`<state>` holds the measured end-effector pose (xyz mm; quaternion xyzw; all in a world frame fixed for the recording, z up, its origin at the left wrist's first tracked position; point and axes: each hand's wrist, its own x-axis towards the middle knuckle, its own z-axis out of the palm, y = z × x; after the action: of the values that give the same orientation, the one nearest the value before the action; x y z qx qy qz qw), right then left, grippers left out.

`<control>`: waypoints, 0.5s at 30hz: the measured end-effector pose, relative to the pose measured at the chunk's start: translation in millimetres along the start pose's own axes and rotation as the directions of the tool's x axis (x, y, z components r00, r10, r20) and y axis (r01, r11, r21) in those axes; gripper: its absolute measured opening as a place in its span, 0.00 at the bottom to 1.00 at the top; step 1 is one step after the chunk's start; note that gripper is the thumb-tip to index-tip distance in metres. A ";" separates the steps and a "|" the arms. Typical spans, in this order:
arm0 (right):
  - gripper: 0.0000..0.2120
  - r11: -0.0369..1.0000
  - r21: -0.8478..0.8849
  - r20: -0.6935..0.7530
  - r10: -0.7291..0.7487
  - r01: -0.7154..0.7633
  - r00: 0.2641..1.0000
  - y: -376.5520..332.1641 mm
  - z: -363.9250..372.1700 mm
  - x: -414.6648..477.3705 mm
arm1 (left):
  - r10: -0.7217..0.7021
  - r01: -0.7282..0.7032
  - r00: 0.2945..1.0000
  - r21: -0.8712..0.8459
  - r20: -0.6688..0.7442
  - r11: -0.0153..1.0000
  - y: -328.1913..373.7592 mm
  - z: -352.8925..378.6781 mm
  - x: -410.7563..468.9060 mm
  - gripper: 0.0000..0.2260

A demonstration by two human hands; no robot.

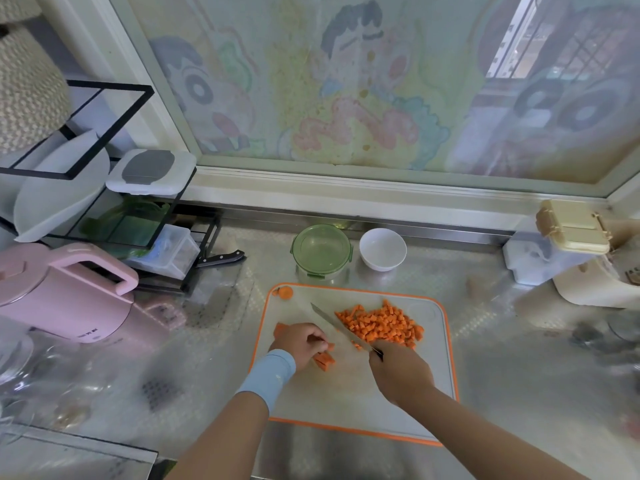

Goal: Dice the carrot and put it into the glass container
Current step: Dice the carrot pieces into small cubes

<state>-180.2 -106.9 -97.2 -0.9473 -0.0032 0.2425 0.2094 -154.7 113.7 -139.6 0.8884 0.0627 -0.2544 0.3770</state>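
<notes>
Orange carrot sticks (325, 360) lie pinched under your left hand (302, 344), while your right hand (400, 370) grips the knife (337, 327) just beside them, with diced carrot (381, 325) past the blade and the glass container (322, 249) beyond.

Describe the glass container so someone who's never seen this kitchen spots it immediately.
Find the orange-rimmed cutting board. Just past its far edge, two round vessels stand side by side. The glass container is the left one, capped with a translucent green lid; the white bowl on its right is open.
</notes>
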 end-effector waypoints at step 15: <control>0.13 0.997 0.061 0.055 0.048 -0.051 0.997 0.1 7.7 -0.6 | 0.124 -0.116 0.990 0.124 -0.062 0.985 0.6 7.3 6.2 0.07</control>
<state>-184.3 -104.1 -103.1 -0.9332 0.0221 0.2730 0.2327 -152.1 107.7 -146.6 0.9199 0.0067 -0.2036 0.3350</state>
